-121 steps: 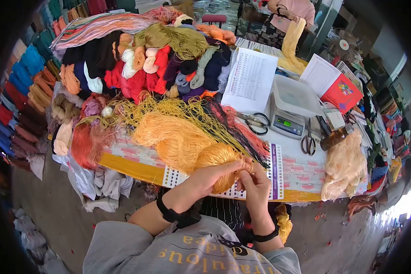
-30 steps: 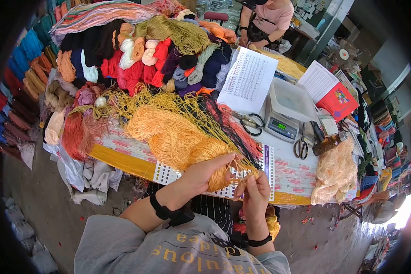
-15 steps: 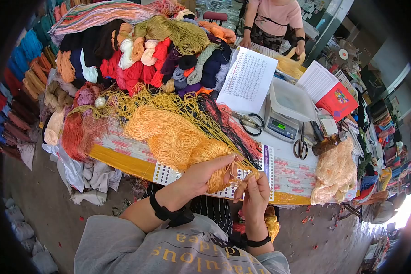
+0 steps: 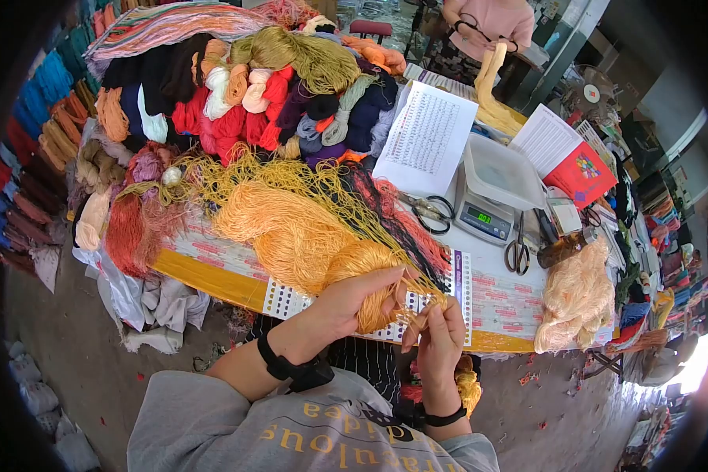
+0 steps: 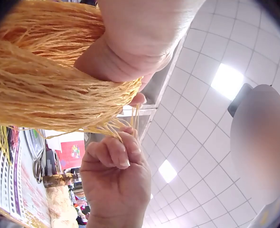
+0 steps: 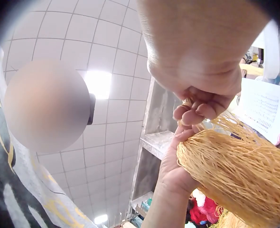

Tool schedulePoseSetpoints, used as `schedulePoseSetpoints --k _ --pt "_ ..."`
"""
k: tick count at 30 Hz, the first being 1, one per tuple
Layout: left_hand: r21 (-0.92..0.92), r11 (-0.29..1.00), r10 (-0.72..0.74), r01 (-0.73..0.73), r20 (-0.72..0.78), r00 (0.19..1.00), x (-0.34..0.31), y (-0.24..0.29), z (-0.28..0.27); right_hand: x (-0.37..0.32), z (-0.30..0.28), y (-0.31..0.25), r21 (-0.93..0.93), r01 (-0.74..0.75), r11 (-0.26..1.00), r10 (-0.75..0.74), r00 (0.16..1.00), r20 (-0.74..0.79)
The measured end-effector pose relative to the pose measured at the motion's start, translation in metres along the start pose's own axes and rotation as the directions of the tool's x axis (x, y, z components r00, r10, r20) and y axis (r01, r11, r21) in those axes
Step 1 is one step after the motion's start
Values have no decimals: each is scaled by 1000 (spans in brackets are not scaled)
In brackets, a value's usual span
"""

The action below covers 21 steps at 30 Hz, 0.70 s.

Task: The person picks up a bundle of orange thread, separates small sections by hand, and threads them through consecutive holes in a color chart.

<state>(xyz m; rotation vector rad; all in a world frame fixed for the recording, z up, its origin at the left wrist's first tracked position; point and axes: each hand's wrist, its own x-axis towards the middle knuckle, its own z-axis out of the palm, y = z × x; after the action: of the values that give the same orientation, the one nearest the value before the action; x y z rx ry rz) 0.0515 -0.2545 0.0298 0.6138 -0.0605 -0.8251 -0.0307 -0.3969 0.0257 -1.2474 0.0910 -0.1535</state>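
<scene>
While the left hand is gripping one golden skein over the table, the right hand is pinching its strands; one scale, one red booklet lying beyond

Pale yellow skein now partly raised by the far person

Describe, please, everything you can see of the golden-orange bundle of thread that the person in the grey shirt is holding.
The golden-orange bundle is a thick, glossy hank of many fine, loosely gathered strands. It lies in soft folds on the table, against the tangled olive-yellow thread. The left hand grips its rounded near end, with the thumb across it. There, a few thin strands stand out from the rest, and the right hand pinches them. Its fibre cannot be told.
</scene>
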Motion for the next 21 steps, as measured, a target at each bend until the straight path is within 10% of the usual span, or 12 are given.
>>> schedulePoseSetpoints --k 21 --pt "-19 1000 7 -8 -37 999 -1 3 0 -2 1 -1 77 -23 997 26 999 -42"
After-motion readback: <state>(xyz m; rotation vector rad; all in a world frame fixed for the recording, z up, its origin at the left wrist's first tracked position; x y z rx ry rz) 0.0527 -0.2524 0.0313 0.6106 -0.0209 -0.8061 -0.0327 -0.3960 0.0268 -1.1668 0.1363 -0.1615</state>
